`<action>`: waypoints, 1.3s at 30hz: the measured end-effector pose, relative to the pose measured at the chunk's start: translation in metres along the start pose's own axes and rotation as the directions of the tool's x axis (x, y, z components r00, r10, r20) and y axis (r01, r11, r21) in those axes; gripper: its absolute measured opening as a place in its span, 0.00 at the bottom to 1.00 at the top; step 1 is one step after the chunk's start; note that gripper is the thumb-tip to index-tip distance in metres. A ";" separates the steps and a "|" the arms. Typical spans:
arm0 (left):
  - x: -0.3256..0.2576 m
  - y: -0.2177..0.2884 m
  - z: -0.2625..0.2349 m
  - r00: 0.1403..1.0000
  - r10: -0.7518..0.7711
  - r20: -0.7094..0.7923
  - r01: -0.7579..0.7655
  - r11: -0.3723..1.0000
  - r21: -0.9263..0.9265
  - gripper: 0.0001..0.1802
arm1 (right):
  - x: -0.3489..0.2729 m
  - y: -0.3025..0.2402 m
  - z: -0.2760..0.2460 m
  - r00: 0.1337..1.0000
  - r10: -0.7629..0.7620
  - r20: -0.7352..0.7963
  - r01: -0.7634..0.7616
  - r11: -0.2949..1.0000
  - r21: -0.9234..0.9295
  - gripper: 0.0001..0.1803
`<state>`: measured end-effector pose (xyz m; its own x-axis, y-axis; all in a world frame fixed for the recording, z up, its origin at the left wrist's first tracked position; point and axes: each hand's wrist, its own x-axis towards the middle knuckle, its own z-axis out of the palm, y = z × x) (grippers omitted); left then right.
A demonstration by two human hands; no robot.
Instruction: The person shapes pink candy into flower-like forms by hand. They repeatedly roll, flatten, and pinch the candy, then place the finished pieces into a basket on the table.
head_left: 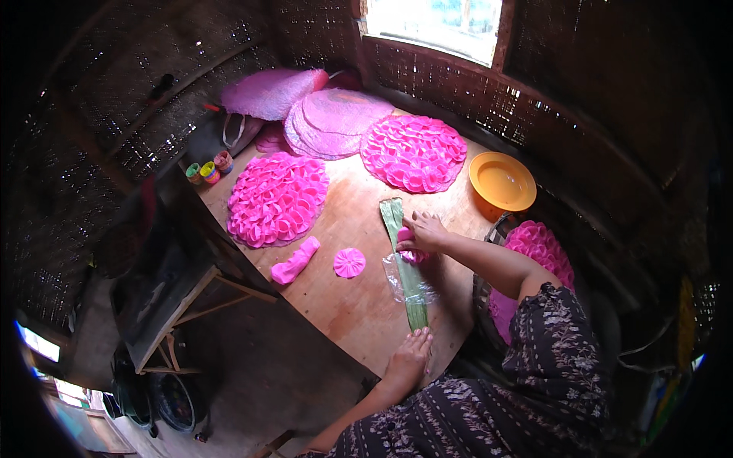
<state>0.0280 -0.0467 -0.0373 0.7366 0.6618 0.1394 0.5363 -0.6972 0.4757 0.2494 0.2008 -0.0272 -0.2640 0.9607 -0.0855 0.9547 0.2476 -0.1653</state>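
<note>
A long green leaf strip [414,311] lies lengthwise on the wooden table, with a clear plastic sheet [411,279] over its middle. My left hand [411,353] rests on the strip's near end, its fingers stretched out flat. Farther up, my right hand [424,232] has its fingers curled round a pink, soft-looking lump [404,237] on the strip; part of it is hidden by the fingers. A pink pleated disc [350,262] lies left of the strip. Beyond it is a smooth pink dough-like roll [295,261].
Two round mats of pink ruffled pieces, one left [279,200] and one far [413,153], lie on the table [347,309]. Flat pinkish round mats [340,122] are stacked behind. An orange plate [502,181], small cups [208,172] and another ruffled pile [539,250] stand around the edges.
</note>
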 end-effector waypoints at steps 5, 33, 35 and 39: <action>0.001 0.002 -0.001 1.000 0.022 -0.017 -0.022 0.999 0.024 0.24 | 0.035 0.005 -0.013 0.991 0.118 0.059 -0.119 0.993 0.010 0.46; 0.071 -0.036 -0.092 0.964 -0.248 0.097 -0.043 -0.503 -0.863 0.24 | -0.166 -0.088 -0.074 0.838 0.146 -0.526 0.324 0.642 0.695 0.12; 0.067 -0.035 -0.087 0.954 -0.297 0.042 -0.058 -0.319 -0.946 0.19 | -0.164 -0.094 -0.062 0.853 0.150 -0.501 0.312 0.624 0.717 0.12; 0.060 -0.038 -0.066 0.881 -0.473 -0.021 -0.110 -0.161 -0.981 0.11 | -0.157 -0.101 -0.031 0.885 0.174 -0.432 0.335 0.407 0.850 0.11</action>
<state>0.0247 0.0378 0.0103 0.3864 0.9185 -0.0837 -0.5713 0.3096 0.7601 0.1987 0.0292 0.0337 -0.0081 0.9474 0.3200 0.1831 0.3160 -0.9309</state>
